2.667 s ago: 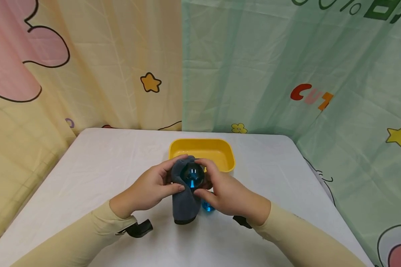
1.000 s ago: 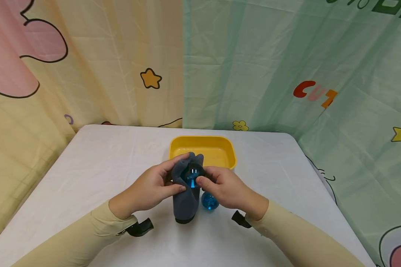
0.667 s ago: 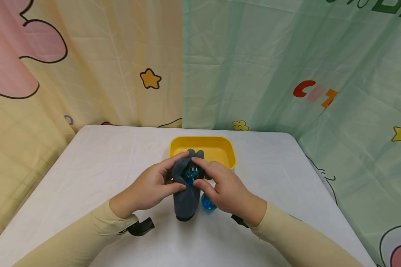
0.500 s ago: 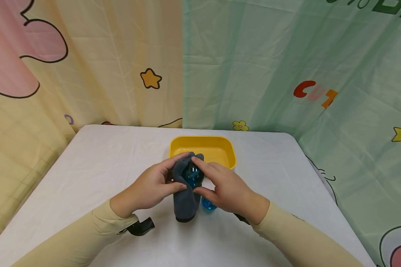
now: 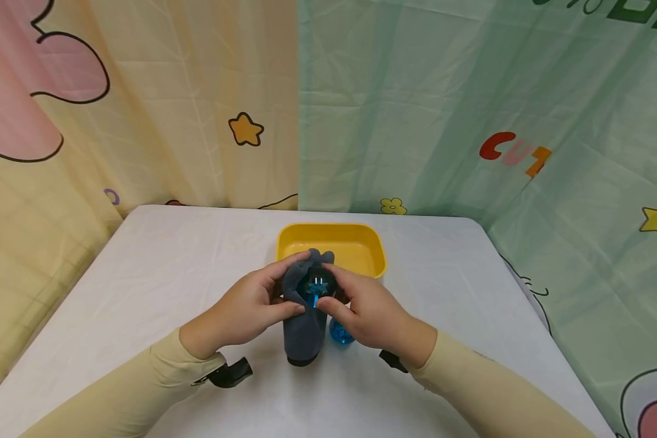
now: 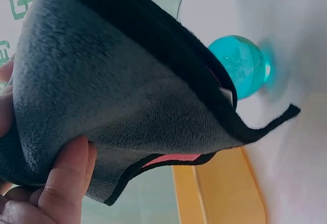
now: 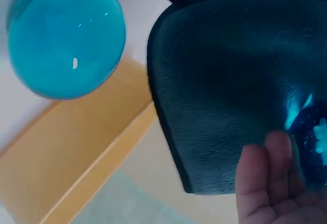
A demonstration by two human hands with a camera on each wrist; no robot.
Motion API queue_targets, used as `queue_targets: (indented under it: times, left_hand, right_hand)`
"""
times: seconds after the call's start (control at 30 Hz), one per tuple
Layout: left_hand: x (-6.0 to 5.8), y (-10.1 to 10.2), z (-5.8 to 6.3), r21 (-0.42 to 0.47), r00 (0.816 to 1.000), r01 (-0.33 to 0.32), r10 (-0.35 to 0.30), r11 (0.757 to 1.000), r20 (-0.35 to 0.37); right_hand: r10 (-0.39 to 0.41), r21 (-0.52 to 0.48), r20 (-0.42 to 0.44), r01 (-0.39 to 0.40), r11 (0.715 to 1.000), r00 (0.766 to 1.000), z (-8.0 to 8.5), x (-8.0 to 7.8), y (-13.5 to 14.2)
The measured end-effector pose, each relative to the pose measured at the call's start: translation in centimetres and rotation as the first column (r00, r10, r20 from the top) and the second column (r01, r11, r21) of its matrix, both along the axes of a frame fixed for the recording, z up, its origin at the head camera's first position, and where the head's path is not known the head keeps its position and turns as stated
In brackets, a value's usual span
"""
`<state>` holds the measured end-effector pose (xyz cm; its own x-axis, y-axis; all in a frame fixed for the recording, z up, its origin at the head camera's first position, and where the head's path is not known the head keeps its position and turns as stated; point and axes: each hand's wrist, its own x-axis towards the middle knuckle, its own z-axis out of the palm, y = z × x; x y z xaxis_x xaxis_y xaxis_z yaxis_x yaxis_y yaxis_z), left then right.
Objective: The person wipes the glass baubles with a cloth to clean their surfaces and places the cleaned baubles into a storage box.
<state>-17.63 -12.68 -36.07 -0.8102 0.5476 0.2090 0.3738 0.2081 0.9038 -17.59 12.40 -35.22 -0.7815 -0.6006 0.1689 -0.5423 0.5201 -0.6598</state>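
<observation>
While curtains [image 5: 416, 115], part yellow and part green, hang beyond the tray [image 5: 331, 229], a white table [image 5: 142, 267] spreads out around it. The tray is yellow and shallow. On its near side, overlapping its near edge in the head view, a grey cloth [image 5: 303, 340] with black edging hangs from the hands. The left hand [image 5: 243, 310], in front of the tray's left end, pinches the cloth between thumb and fingers. The right hand [image 5: 375, 313], in front of the right end, grasps a clear blue ball [image 5: 316, 283], which lies against the cloth, folded partly round it, in front of the tray. A second ball [image 5: 340, 333] rests on the table, also on the tray's near side, partly hidden by the right hand.
</observation>
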Motion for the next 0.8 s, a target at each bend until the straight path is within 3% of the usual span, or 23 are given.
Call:
queue_targets:
  times: [0.07,0.17,0.43,0.67,0.8]
  left_hand:
    - [-0.02,-0.04,-0.02,0.003,1.0,0.008,-0.008,1.0,-0.003]
    - [-0.07,-0.14,-0.02,0.003,1.0,0.02,-0.02,1.0,-0.01]
    - [-0.05,-0.11,0.22,0.042,0.999,0.034,-0.035,0.999,0.012]
    - [0.05,-0.03,0.27,0.066,0.999,0.039,-0.04,0.997,0.016]
    - [0.05,-0.1,0.21,0.046,0.999,0.033,-0.034,0.998,0.015]
  right_hand:
    - [-0.012,0.046,-0.074,0.016,0.999,0.997,0.06,0.18,-0.11]
    - [0.007,0.078,-0.116,0.002,0.997,0.993,0.31,0.31,0.0]
    - [0.039,0.078,-0.112,-0.03,0.997,0.993,0.55,-0.09,0.24]
    - [0.028,-0.079,0.041,-0.024,0.997,0.999,0.29,-0.13,0.38]
    - [0.009,-0.024,-0.019,-0.01,1.0,1.0,0.16,-0.04,0.2]
